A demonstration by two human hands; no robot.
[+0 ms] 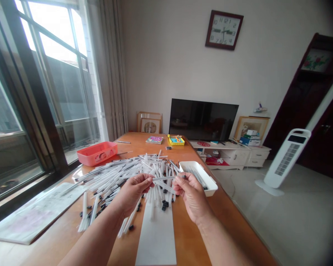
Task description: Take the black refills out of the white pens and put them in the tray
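Both my hands hold one clear pen barrel (163,178) level above the wooden table (194,244). My left hand (133,192) pinches its left end; my right hand (190,194) pinches the right end. Below and behind them lies a big pile of clear pens (122,171) with small black caps (164,205) scattered around. A white tray (208,186) holding several pens sits just right of my right hand. A white strip of paper (157,236) lies on the table under my hands.
A pink tray (97,152) stands at the left by the window. Papers (36,214) lie at the near left. A book (154,139) and a yellow box (176,140) sit at the far end. A TV (202,120) and a white fan heater (285,159) stand beyond.
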